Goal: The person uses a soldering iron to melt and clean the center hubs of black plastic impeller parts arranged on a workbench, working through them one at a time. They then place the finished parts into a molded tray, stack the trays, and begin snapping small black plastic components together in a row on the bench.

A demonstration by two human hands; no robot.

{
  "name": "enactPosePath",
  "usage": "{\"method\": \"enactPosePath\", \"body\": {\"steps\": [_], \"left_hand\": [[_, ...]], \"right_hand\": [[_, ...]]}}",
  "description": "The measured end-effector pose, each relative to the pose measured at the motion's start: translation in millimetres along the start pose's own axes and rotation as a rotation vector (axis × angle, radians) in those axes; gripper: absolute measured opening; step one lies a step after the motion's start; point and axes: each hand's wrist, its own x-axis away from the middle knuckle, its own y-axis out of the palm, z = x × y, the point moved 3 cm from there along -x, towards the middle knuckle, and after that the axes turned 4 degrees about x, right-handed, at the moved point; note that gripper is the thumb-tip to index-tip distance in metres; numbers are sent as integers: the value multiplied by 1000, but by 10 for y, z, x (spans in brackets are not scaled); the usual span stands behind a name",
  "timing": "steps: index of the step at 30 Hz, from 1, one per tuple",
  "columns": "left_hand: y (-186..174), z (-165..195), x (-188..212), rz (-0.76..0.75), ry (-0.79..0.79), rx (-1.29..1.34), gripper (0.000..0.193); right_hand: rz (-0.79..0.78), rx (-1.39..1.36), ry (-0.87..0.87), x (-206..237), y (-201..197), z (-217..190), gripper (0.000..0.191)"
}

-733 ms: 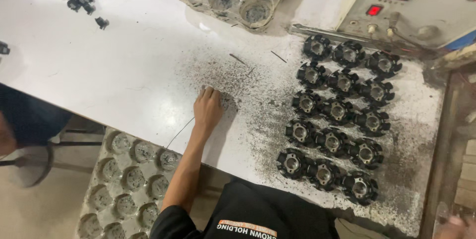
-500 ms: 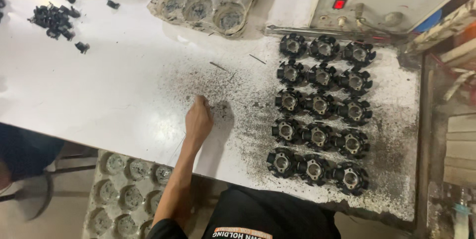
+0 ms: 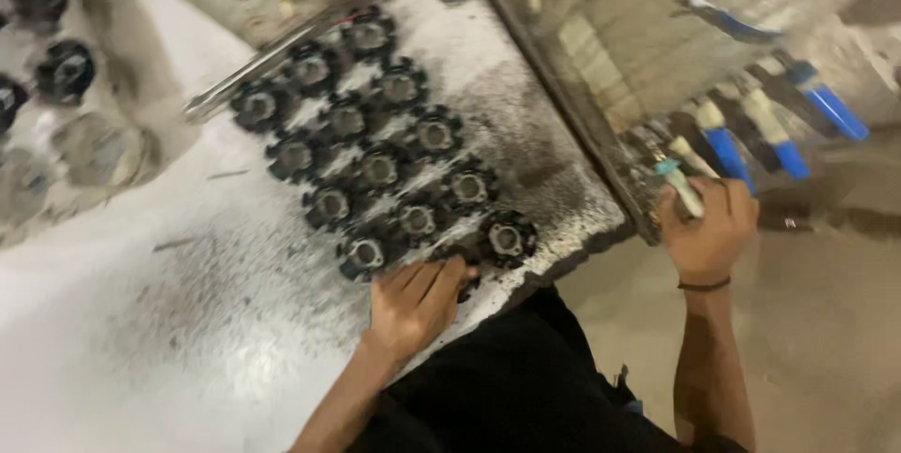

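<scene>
the left hand point(image 3: 413, 305) is laid flat at lower centre, fingers spread, on the black round parts point(image 3: 380, 171) grouped on the white table point(image 3: 141, 340) from upper centre to centre; nothing is gripped. at right of the frame, the right hand point(image 3: 709, 232) is curled closed around a pale tool handle point(image 3: 683, 188).

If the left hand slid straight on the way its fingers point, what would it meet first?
The left hand lies flat on the white table, fingers pointing up and right. They already reach the nearest black round part; just beyond sits another black part, though blur hides exact contact.
</scene>
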Motion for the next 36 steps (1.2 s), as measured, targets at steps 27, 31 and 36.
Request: {"method": "enactPosePath", "body": {"steps": [27,31,36], "left_hand": [[939,-45,281,-178,-379,359,8],[926,66,268,-187,-335,401,9],[1139,256,405,-219,-282,451,9]], "right_hand": [[-42,94,-44,-508,77,86,27],[-61,-92,8,-449,62,61,26],[-34,-14,35,-289,46,315,18]]}}
